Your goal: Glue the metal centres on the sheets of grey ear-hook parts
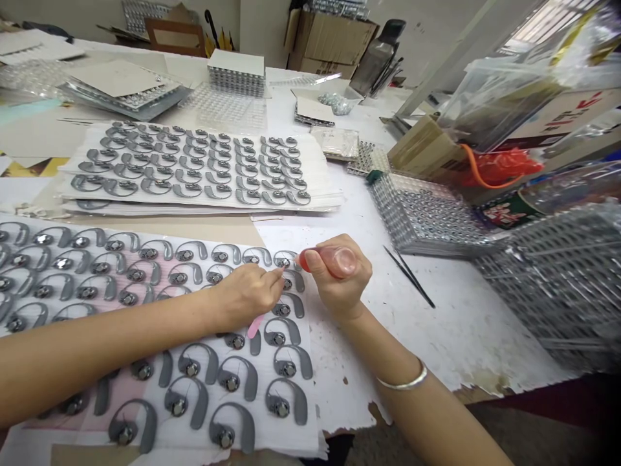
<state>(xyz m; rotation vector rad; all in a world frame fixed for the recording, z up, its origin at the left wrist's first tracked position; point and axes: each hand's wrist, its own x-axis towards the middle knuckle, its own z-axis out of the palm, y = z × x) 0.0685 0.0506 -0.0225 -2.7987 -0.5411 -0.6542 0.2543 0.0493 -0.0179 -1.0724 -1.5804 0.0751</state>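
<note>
A white sheet (310,362) in front of me carries several rows of grey hook-shaped parts (286,362) with round metal centres. My left hand (247,294) rests on the sheet with its fingers pinched at one part near the sheet's far right corner, and a pink stick (255,325) pokes out beneath it. My right hand (339,275) is closed round a small clear squeeze bottle (334,260) with a red tip (303,260) pointing left at the same part. A silver bangle (405,382) sits on my right wrist.
A second sheet of grey parts (194,168) lies further back. Black tweezers (409,276) rest on the white table to the right. Trays of small metal pieces (422,217) and a mesh stack (563,278) stand at right; cardboard boxes (330,39) at the back.
</note>
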